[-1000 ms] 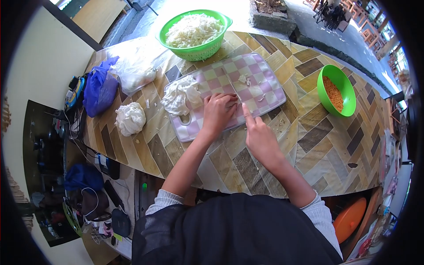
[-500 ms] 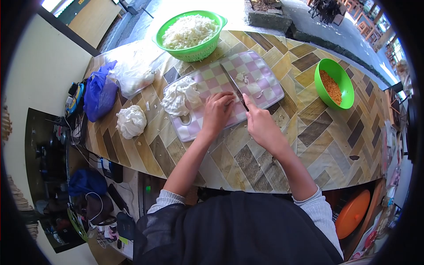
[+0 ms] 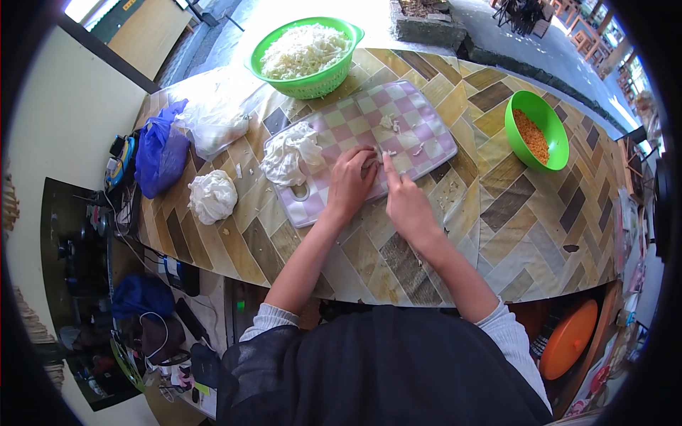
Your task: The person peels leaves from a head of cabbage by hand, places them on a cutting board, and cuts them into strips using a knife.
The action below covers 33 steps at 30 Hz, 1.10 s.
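My right hand (image 3: 410, 206) is closed round a knife (image 3: 379, 152), index finger stretched along its back. The blade is seen nearly edge-on and is hard to make out. Beside it, my left hand (image 3: 351, 177) rests on the cutting board (image 3: 334, 130), a pink and white checked one, with fingers curled down. What lies under those fingertips is hidden. Small pale chopped pieces (image 3: 389, 123) are scattered on the board to the right of the blade. A crumpled white bundle (image 3: 293, 153), cloth or plastic, lies at the board's left end.
A green colander (image 3: 312, 84) of white shreds stands behind the board. At right is a green bowl (image 3: 554, 145) with orange crumbs. On the left lie a white bundle (image 3: 212, 197), a clear plastic bag (image 3: 213, 128) and a blue bag (image 3: 160, 149). Scraps dot the patterned tablecloth (image 3: 511, 234).
My right hand has shifted slightly left, closer to my left hand. The knife has turned, so its dark blade face no longer shows. My left hand has stayed nearly in place.
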{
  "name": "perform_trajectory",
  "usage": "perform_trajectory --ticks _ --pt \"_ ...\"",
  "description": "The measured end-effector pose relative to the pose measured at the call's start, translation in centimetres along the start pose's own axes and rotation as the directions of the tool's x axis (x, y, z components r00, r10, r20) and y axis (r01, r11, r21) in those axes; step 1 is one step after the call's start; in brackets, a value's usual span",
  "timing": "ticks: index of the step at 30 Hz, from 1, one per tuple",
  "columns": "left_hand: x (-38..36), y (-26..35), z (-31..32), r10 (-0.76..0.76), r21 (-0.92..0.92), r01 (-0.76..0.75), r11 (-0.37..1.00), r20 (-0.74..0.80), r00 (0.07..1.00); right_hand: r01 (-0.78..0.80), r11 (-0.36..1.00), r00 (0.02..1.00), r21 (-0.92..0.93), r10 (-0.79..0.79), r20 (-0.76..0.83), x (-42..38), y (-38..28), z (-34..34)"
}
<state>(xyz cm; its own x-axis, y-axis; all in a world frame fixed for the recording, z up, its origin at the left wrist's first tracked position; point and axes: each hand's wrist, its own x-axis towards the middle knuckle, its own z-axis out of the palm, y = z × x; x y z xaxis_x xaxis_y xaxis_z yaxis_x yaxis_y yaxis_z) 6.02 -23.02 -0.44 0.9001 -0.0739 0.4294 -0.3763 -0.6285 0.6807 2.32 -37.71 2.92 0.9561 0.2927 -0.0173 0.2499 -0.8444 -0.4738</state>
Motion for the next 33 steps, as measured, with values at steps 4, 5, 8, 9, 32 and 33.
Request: perform_trajectory --ticks 4,5,8,9,32,33 --pt "0.1 0.2 -0.5 0.069 0.158 -0.073 0.985 0.030 0.997 0.011 0.979 0.999 0.203 -0.022 0.050 0.9 0.3 -2.6" --pt "0.1 0.1 -0.4 0.069 0.166 -0.073 0.983 0.024 0.997 0.009 0.978 0.999 0.210 -0.019 0.045 0.7 0.2 -2.7" --pt "-0.1 0.0 -0.2 0.085 0.188 -0.085 0.979 0.007 0.996 0.005 0.978 1.000 0.210 -0.007 0.008 -0.6 -0.2 -2.1" --pt "0.0 0.1 -0.2 0.102 0.195 -0.099 0.976 -0.002 0.995 0.009 0.981 1.000 0.196 -0.005 -0.021 -0.9 -0.2 -1.5" --pt "-0.2 0.0 -0.5 0.060 0.136 -0.057 0.989 -0.017 0.998 0.023 0.993 1.000 0.118 -0.021 -0.015 -1.2 -0.8 -1.0" --pt "-0.1 0.2 -0.6 0.059 0.140 -0.056 0.989 -0.014 0.998 0.007 0.996 1.000 0.085 -0.007 0.000 -1.4 -0.9 -0.9"
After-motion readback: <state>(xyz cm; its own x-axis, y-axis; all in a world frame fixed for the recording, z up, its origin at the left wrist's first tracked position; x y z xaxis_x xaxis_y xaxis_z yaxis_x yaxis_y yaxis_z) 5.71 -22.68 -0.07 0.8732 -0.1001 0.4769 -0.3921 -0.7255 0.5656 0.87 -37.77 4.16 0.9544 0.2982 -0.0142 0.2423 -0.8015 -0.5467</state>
